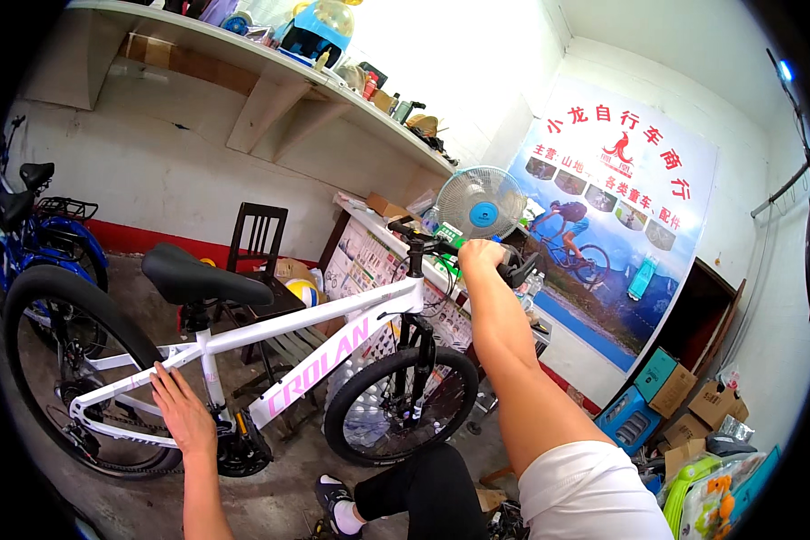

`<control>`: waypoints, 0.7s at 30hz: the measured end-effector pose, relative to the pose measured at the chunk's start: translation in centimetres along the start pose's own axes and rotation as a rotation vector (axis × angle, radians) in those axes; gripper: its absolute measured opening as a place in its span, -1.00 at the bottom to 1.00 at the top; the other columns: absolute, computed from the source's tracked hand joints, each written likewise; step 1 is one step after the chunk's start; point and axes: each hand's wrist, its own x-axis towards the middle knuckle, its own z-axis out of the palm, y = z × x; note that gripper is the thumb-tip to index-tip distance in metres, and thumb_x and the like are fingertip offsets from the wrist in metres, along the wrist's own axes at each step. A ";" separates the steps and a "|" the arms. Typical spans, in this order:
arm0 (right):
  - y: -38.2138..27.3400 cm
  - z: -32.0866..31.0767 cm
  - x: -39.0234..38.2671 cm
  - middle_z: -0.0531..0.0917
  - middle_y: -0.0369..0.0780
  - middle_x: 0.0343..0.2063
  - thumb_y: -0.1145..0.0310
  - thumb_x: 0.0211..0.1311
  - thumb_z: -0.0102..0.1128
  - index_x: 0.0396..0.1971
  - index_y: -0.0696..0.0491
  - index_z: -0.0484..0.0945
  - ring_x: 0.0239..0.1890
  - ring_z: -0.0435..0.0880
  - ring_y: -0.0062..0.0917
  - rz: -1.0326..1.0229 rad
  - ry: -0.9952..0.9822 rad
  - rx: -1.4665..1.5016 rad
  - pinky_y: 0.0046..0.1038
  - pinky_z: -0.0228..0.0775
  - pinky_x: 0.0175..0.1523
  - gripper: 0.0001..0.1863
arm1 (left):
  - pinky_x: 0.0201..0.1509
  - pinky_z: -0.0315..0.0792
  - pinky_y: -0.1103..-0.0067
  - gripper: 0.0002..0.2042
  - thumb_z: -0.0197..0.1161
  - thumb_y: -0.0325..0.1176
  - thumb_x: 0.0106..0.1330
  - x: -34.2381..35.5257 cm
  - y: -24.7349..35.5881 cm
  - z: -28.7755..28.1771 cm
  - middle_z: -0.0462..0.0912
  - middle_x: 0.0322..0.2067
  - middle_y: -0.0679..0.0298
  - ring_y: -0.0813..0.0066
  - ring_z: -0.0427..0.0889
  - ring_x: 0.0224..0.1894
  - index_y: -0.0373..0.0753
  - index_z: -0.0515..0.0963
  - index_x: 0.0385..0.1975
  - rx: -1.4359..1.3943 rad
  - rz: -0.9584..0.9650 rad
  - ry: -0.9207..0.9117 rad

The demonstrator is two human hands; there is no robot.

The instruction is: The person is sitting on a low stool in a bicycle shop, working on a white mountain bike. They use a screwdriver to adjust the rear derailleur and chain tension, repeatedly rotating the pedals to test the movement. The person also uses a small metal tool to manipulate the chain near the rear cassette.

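Left hand (182,409) flat, released, on our white bicycle (306,326) frame | right hand (479,254) clenched on handlebar (423,239) | concrete floor (270,490), wall shelf (270,63), fan (481,202) on bench (369,256)

Walls: you face whitewashed plaster with a red band (144,239) along its foot.
Shelf: a long white shelf (270,67) on angled brackets runs overhead, crowded with clutter.
Poster: a large blue cycling poster (616,216) covers the wall to your right.
Floor: bare grey concrete (270,499) lies under you.
Furniture: a dark wooden chair (259,236) stands near the wall, a counter (369,256) just beside it.
Fan: a pale fan (481,202) sits on that counter.
Boxes: cardboard boxes (693,405) pile up low at your right.
Light: you get bright daylight from above.
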 end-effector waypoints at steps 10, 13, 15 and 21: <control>0.3 -0.7 -1.1 0.74 -0.15 0.13 0.23 0.47 -0.03 0.09 -0.04 0.75 0.16 0.75 -0.27 0.006 0.010 -0.017 -0.23 0.60 0.14 -0.59 | 0.60 0.04 0.13 -0.36 0.06 -0.54 0.33 -0.6 0.2 -0.4 -0.03 0.57 -0.20 -0.21 0.03 0.58 -0.56 0.18 0.45 0.007 0.022 0.007; 1.6 -1.1 -1.3 0.73 -0.14 0.14 0.23 0.47 -0.03 0.10 -0.04 0.75 0.17 0.74 -0.27 -0.034 0.005 -0.070 -0.24 0.60 0.15 -0.59 | 0.60 0.04 0.13 -0.36 0.06 -0.54 0.33 -0.9 1.0 -0.7 -0.01 0.56 -0.20 -0.20 0.03 0.59 -0.55 0.19 0.45 0.001 0.025 -0.004; 1.3 -1.3 -1.3 0.73 -0.15 0.14 0.27 0.46 -0.01 0.10 -0.05 0.75 0.19 0.72 -0.26 -0.043 -0.010 -0.066 -0.22 0.60 0.16 -0.61 | 0.60 0.04 0.12 -0.35 0.10 -0.53 0.30 -1.0 0.5 -0.2 0.00 0.57 -0.18 -0.19 0.02 0.59 -0.52 0.20 0.45 -0.035 0.025 0.020; -1.6 2.0 0.7 0.78 -0.09 0.02 0.29 0.38 0.10 -0.06 -0.03 0.78 0.11 0.76 -0.19 -0.120 0.042 -0.059 -0.06 0.61 0.10 -0.69 | 0.57 0.09 0.13 -0.34 0.32 -0.37 0.34 -2.7 -1.7 -1.6 0.26 0.47 -0.14 -0.19 0.19 0.52 -0.45 0.30 0.41 -0.463 -0.185 0.192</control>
